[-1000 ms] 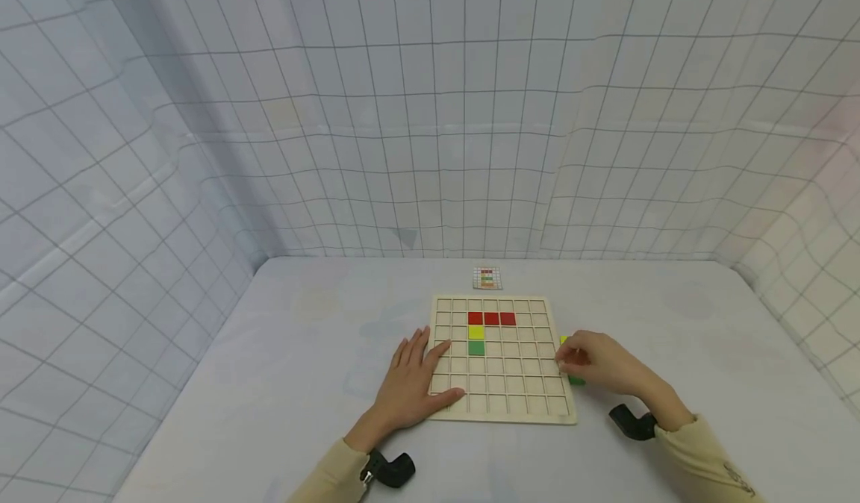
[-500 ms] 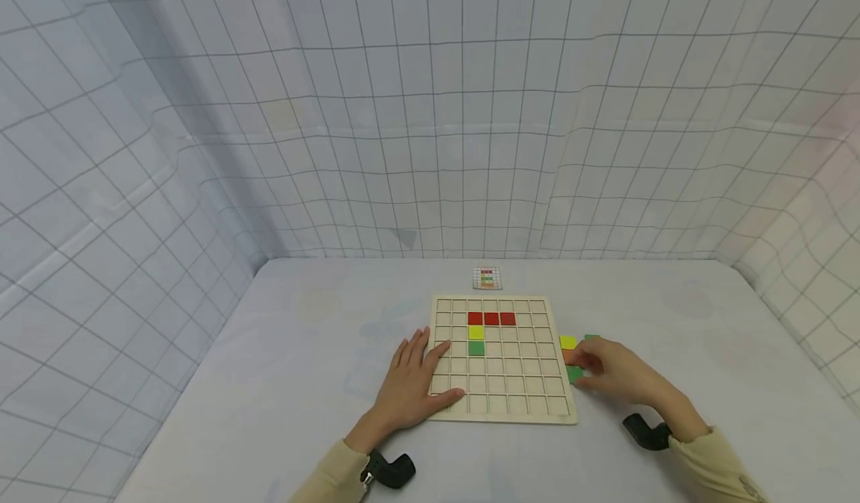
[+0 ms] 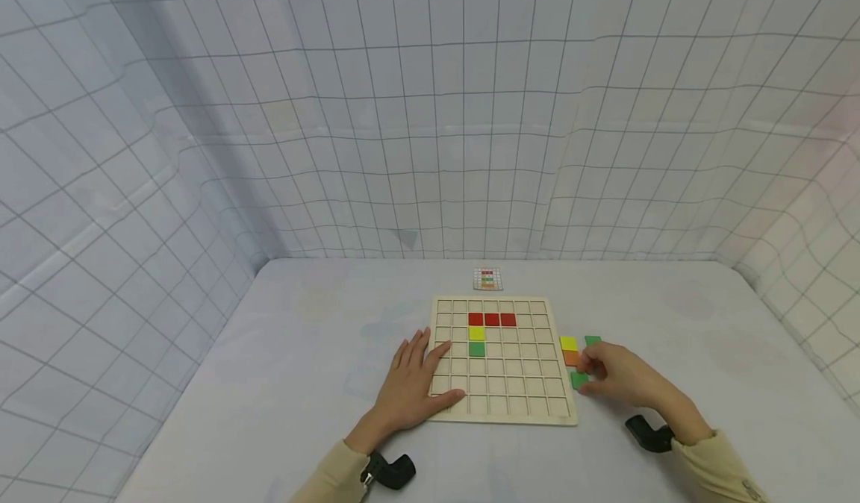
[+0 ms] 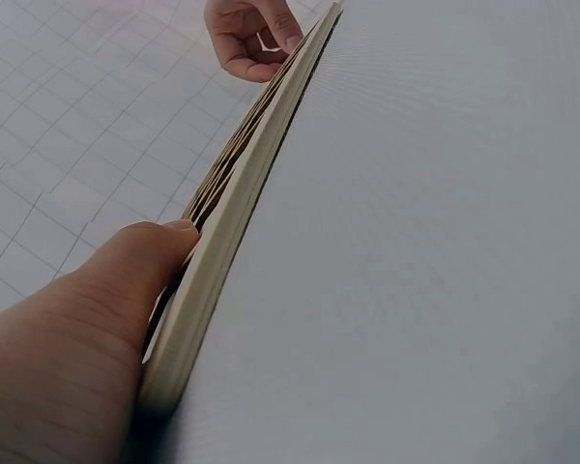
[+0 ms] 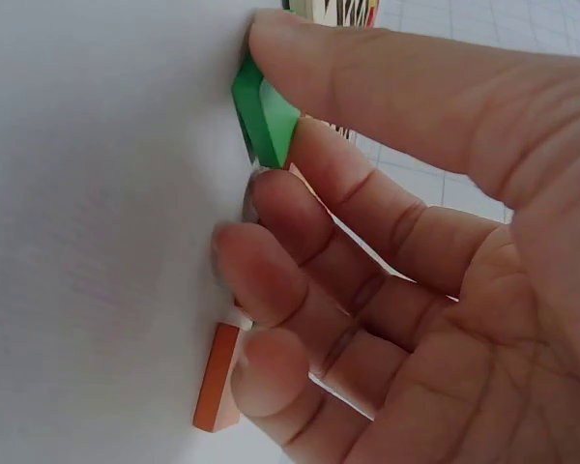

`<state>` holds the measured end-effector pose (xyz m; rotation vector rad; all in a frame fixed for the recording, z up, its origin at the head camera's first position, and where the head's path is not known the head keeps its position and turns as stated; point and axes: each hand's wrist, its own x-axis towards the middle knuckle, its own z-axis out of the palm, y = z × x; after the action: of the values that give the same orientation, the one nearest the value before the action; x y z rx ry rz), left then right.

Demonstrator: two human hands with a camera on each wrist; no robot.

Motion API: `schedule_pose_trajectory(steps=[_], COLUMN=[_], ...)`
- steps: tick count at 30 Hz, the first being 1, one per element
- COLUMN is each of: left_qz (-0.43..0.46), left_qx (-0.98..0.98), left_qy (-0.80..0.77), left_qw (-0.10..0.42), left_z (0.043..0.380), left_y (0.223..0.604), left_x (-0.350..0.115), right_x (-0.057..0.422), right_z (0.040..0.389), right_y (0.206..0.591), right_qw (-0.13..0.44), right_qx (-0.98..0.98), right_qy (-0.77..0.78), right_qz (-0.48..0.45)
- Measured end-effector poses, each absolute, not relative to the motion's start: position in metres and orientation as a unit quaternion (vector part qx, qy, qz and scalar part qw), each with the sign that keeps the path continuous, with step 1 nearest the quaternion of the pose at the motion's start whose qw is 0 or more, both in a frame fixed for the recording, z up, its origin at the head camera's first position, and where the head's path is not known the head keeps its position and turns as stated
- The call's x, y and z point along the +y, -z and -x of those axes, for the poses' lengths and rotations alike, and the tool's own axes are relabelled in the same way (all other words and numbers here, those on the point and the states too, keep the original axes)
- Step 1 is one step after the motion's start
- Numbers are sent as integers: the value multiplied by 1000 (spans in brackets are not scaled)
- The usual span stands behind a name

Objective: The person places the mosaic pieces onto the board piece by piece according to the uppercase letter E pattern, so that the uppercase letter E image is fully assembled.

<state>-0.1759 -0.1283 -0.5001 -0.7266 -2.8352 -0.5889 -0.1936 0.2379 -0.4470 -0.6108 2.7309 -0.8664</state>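
Note:
My left hand (image 3: 406, 387) rests with spread fingers on the left edge of a pale wooden grid board (image 3: 517, 407); its thumb (image 4: 140, 256) lies over the front rim in the left wrist view. Beside the board's right edge, my right hand (image 3: 621, 376) pinches a square green tile (image 5: 266, 116) between thumb and index finger. That tile looks tilted in the right wrist view, close over the table. Right by these fingertips lies an orange tile (image 3: 570, 358), with a yellow tile (image 3: 567, 343) just behind it. Another green tile (image 3: 593, 340) sits farther back, partly behind the hand.
On the board, three red tiles (image 3: 492, 319) form a row, with a yellow tile (image 3: 476, 333) and a green tile (image 3: 476, 349) below the left one. A small card (image 3: 487, 279) with a coloured grid pattern lies behind the board. Grid-patterned sheets (image 3: 430, 152) enclose the white table (image 3: 302, 339).
My right hand has drawn back to the right from the board's edge, uncovering the yellow and orange tiles. The nearest green tile has shifted slightly away from the board. My left hand stays put.

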Motion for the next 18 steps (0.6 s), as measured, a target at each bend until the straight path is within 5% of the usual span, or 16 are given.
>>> schedule_pose_trajectory(steps=[18], left_qz=[229], left_qx=[-952], left_qy=[190], left_qw=[64], left_z=[176], left_y=[502], left_x=[-128], right_x=[242], right_z=[194], right_y=[452], right_qw=[88], right_qx=[910], right_qy=[323], right_qz=[244])
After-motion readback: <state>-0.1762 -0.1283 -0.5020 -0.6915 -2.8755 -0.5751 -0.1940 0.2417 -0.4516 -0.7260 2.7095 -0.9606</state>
